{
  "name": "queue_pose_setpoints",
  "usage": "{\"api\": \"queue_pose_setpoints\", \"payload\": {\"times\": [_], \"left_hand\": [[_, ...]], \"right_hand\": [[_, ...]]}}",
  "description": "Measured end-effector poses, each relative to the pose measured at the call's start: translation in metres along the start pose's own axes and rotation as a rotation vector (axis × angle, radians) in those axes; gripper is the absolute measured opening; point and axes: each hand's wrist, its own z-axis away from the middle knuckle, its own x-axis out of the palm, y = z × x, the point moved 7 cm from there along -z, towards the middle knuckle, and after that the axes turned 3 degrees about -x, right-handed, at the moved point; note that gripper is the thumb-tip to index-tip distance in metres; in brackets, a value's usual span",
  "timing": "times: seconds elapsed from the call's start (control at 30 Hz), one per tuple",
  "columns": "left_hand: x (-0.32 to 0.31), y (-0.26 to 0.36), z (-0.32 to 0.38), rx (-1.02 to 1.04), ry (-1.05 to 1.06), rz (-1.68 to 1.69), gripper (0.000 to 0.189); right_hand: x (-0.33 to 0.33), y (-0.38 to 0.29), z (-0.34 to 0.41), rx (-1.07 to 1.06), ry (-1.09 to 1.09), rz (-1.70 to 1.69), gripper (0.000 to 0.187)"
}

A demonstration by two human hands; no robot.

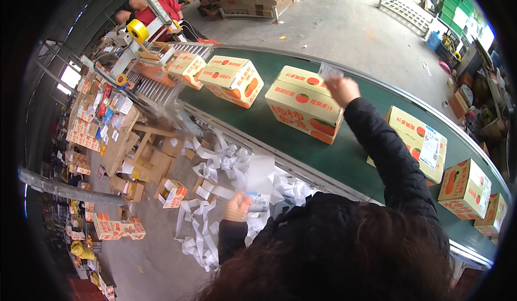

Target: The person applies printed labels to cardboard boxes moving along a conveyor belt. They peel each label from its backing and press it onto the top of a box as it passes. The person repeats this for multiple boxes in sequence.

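My left hand (pixel 237 207) grips a strip of shipping labels on pale backing paper (pixel 259 176), held out beside the conveyor. Over the far top edge of a cardboard fruit carton (pixel 301 104), my right hand (pixel 344 91) pinches a printed shipping label (pixel 330 70). Whether the label touches the carton is hard to tell. That carton stands on the green conveyor belt (pixel 246 127). Right of my right forearm, another carton (pixel 418 143) bears a white label (pixel 433 149) on its top. A carton without a visible label (pixel 231 81) stands to the left.
A heap of discarded backing paper (pixel 226 161) lies on the floor beside the belt. At the left end stand a roller conveyor and a carton-taping machine with yellow tape (pixel 137 30). A person in red (pixel 161 10) is behind it. More labelled cartons (pixel 464 188) stand at right.
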Motion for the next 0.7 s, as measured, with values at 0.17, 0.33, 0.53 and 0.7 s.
{"api": "queue_pose_setpoints", "payload": {"times": [0.17, 0.33, 0.53, 0.7], "left_hand": [[0.002, -0.019, 0.005, -0.047, 0.058, -0.06, 0.032], [0.011, -0.049, 0.038, -0.088, 0.148, -0.083, 0.036], [0.08, -0.009, 0.027, 0.019, -0.042, -0.508, 0.031], [0.105, 0.02, 0.008, 0.081, -0.189, -0.431, 0.029]], "right_hand": [[0.058, 0.0, 0.041, -0.043, -0.523, -0.027, 0.063], [0.02, 0.047, 0.086, -0.2, -0.316, 0.118, 0.071], [0.033, -0.137, 0.214, -0.502, -0.51, -0.652, 0.067], [0.051, -0.162, 0.177, -0.431, -0.531, -0.772, 0.023]]}}
